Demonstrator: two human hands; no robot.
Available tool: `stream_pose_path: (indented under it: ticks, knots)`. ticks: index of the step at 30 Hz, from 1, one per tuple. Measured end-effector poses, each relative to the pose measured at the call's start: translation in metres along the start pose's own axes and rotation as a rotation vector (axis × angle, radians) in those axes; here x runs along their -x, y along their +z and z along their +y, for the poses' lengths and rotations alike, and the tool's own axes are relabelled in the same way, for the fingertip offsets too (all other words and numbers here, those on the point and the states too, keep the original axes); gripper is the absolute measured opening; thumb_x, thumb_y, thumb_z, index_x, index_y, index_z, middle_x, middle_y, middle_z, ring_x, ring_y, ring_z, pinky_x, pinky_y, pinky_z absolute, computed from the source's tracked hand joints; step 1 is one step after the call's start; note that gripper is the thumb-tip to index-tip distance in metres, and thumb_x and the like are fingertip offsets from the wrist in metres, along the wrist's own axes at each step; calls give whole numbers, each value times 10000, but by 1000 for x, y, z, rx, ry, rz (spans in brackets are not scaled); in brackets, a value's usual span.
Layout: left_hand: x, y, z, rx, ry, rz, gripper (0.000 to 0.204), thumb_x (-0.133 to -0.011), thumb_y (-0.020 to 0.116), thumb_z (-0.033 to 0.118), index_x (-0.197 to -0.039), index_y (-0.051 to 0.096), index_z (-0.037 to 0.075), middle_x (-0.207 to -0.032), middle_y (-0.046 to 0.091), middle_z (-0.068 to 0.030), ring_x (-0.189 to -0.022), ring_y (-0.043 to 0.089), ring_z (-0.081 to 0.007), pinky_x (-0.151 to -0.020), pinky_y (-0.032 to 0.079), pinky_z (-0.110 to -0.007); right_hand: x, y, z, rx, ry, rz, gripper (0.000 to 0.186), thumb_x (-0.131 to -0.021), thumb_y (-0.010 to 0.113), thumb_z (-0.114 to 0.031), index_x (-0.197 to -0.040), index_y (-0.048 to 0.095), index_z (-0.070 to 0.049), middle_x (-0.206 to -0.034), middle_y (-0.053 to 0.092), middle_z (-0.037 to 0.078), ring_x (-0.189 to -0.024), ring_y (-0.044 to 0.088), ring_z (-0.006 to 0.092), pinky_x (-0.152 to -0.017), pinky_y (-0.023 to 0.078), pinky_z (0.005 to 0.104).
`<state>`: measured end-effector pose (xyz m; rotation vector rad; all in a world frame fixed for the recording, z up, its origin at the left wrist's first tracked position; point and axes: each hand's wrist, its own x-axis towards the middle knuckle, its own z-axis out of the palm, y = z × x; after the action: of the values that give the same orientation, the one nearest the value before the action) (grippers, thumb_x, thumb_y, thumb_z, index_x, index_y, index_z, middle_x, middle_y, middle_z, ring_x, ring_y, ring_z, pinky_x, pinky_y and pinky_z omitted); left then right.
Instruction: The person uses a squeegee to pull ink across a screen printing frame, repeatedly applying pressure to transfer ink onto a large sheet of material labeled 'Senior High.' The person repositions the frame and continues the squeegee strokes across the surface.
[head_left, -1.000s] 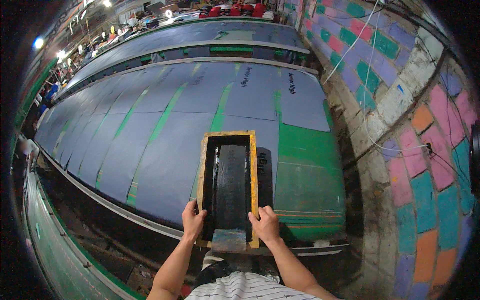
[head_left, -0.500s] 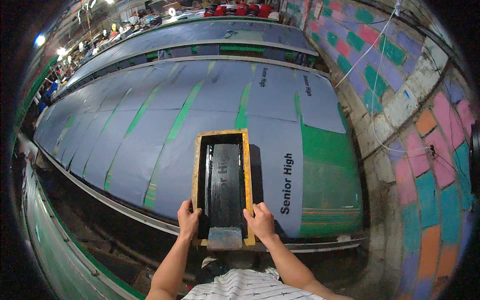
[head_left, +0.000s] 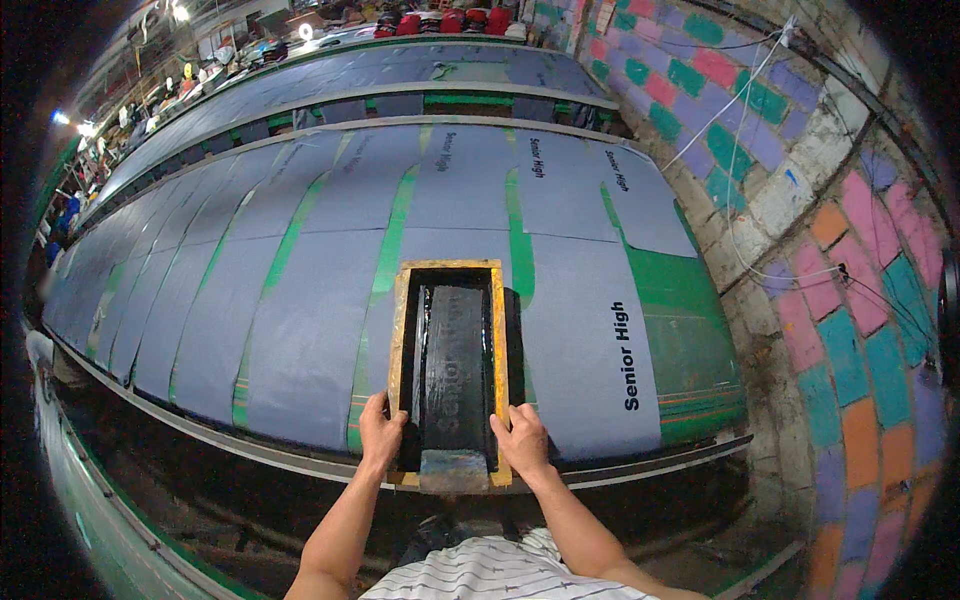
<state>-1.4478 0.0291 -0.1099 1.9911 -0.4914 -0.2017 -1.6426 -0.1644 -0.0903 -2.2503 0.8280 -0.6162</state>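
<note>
Both my hands hold a screen-printing frame (head_left: 501, 345) with yellow wooden sides and a dark, ink-stained mesh inside. My left hand (head_left: 381, 434) grips its left side near the lower end, fingers outside and thumb over the edge. On the opposite side, my right hand (head_left: 521, 438) has the same kind of grip. A worn grey-blue block (head_left: 453, 470) lies across the frame's near end. Beneath the frame are grey-blue fabric panels (head_left: 570, 290) on a long green-topped table (head_left: 685, 300). Dark lettering shows faintly through the mesh. The panel to the right bears dark printed lettering (head_left: 630, 355).
More fabric panels (head_left: 190, 300) lie in rows leftward, with green strips between them. A metal rail (head_left: 600, 477) edges the table. Behind it stands a second long table (head_left: 390, 72). A painted block wall (head_left: 850, 360) with hanging white cord (head_left: 735, 215) bounds the right; another green surface (head_left: 75, 490) is lower left.
The frame, still in both hands, has shifted left along the table relative to the printed panel. My view has moved left with it, and more lettering now shows through the mesh.
</note>
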Motion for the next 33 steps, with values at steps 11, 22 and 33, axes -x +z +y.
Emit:
stream_pose_path:
  ticks: [11,22,33]
  knots:
    - [-27,-11,13,-31,44,-64,451,-773,705,53,-1201,618,-60,-1047,636,-204,-967,649,-361,-859,513,-419,-11,17,-15,30,60,37,355,-929,687,-317,-921,644,36,-895,569,191,-854,607,414,-751,499,509]
    - [-14,-3,-1,-44,73,-63,398,-799,712,18,-1174,604,-61,-1052,620,-202,-978,639,-381,-851,509,-416,5,28,-2,44,99,19,329,-927,701,-297,-928,649,28,-912,595,194,-875,610,415,-768,495,493]
    - [-22,0,-8,-104,95,-69,420,-775,732,45,-1168,620,-54,-1075,638,-226,-1039,630,-424,-895,502,-452,0,29,5,75,93,-1,374,-929,693,-345,-969,661,26,-951,613,186,-878,631,430,-757,513,508]
